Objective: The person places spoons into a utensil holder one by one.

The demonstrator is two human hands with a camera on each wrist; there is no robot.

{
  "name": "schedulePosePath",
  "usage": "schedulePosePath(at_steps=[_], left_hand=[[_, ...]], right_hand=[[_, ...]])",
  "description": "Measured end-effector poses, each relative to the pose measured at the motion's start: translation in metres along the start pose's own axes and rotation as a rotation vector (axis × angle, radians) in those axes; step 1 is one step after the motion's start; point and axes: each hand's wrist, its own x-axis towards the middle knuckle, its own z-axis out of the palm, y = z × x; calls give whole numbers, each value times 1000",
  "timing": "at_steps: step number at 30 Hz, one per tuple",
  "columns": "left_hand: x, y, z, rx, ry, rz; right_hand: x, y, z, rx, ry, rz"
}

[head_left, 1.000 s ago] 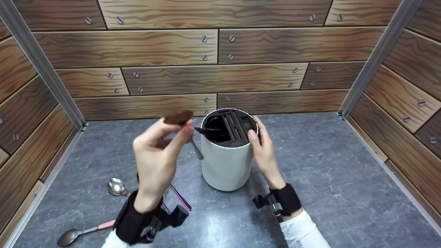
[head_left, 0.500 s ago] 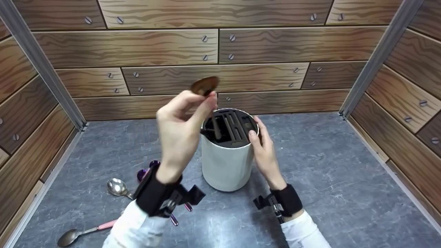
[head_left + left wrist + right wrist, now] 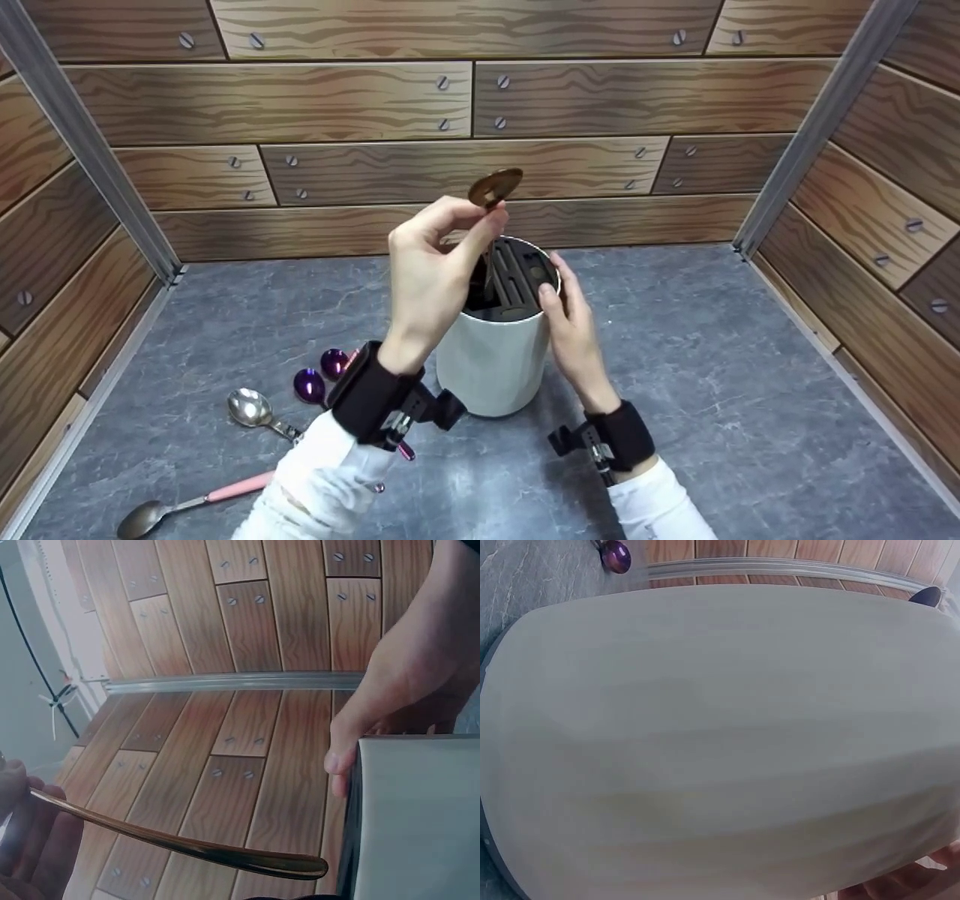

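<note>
My left hand (image 3: 439,274) pinches a bronze-coloured spoon (image 3: 496,187) just below its bowl, bowl up and handle pointing down. In the left wrist view the spoon's handle (image 3: 225,851) ends close to the mouth of a white cylindrical utensil holder (image 3: 491,367). That holder stands upright and has a black slotted insert (image 3: 517,289) in its top. My right hand (image 3: 574,330) grips the holder's right side, with the thumb at the rim. A dark rounded utensil tip (image 3: 926,596) sticks out past the holder's top in the right wrist view; my left hand hides it in the head view.
Left of the holder lie two purple spoons (image 3: 309,385), partly under my left forearm. A silver spoon (image 3: 251,407) and a pink-handled spoon (image 3: 236,487) lie farther left on the grey marbled surface (image 3: 697,360). Wood-plank panels (image 3: 360,172) enclose the back and sides.
My left hand has carried the bronze spoon rightward and up from beside the holder to over its opening, the handle now pointing down. The right hand has stayed on the holder.
</note>
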Motion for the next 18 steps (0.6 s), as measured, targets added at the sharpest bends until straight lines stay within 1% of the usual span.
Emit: schedulePosePath(at_steps=[3,9,18], left_hand=[[-1,-5,3,28,-4,-2],[-2,-12,6,98,-27,18],[-3,-22,6,148,-45,7]], right_hand=[[0,0,0,3,-7,-7],[0,1,0,4,-6,-15],[0,1,0,-8,-3,-15]])
